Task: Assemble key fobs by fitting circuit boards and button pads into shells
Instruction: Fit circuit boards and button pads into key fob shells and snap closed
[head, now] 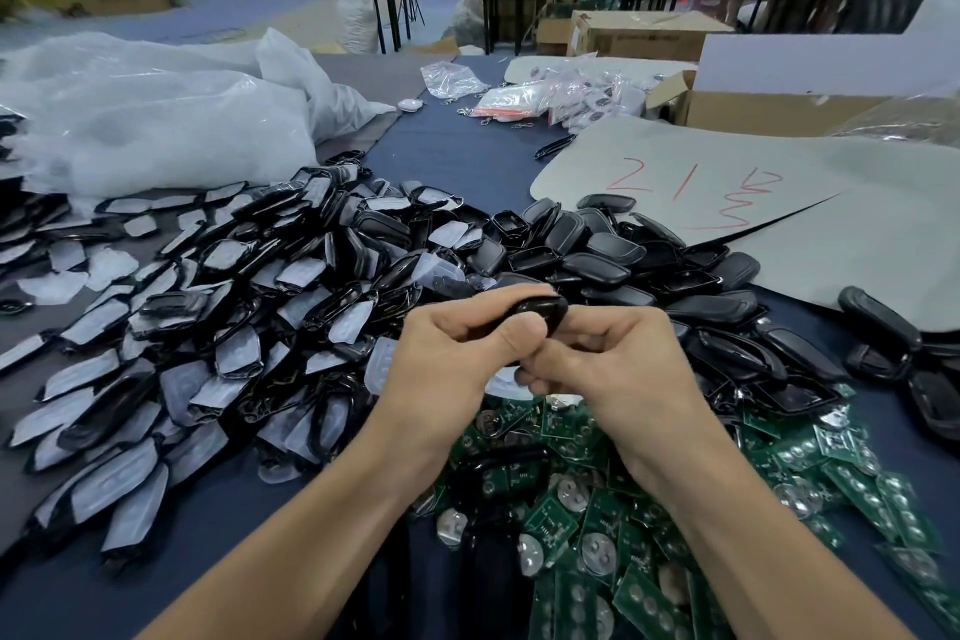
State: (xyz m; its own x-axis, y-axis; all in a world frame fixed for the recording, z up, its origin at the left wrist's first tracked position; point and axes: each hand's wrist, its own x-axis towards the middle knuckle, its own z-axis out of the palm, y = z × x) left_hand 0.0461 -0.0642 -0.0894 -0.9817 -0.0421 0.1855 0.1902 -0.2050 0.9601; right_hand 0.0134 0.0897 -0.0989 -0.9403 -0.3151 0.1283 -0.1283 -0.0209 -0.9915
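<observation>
Head view: I look down on two bare forearms meeting above a crowded dark blue surface (467, 156).
Left-hand grip (457, 353): fingers curled, thumb pressed on the near edge of a black shell (537, 312), pinching it.
Right-hand grip (613, 369): fingers curled in against the shell's right end and underside. I cannot tell whether it also holds a small part.
Shell position: lifted off the surface, between the two grips and slightly above them.
Long axis: runs roughly left to right, its right end tipped a little upward.
Circuit boards (649, 535): a green heap directly below both grips and spreading to the right; the right-hand grip is nearer.
Button pads (382, 364): translucent pieces just left of and below the left-hand grip.
Film-covered shells (208, 327): a large heap well to the left.
Plain black shells (649, 276): piled just beyond and right of the grips.
My judgement: the held shell is being fitted or pressed; any next board lies a short drop below the right-hand grip.
</observation>
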